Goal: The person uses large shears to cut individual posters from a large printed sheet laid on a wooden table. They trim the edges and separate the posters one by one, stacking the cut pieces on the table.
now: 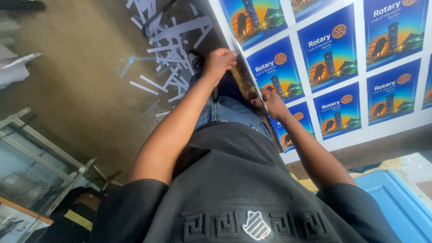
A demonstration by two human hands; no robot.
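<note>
Head view, looking down past a dark grey shirt [234, 189] with an embossed key pattern and blue jeans [227, 112]. At the far left, a metal-framed glass panel [31, 157] lies on the brown concrete floor [81, 67]. Further right, a heap of pale paper offcuts [168, 45] — long thin strips — is scattered over the floor just beyond the person's knees.

The left hand [219, 60] is curled shut, fingers pinching the near edge of the large printed sheet [360, 130], close to its white margin. A thin metal straightedge [249, 72] runs along that edge between the two hands. The right hand [272, 102] is closed around a small cutting tool at the straightedge; the tool itself is mostly hidden by the fingers, so its kind cannot be told for sure.

The printed sheet covers the right side of the view — rows of identical blue posters [328, 47] with a tower, a lion and an orange sky, parted by white gaps. It rests on a worn brown worktop [382, 146], its left edge hanging over the person's lap. At the lower right a bright blue panel [391, 198] shows beneath the worktop.
</note>
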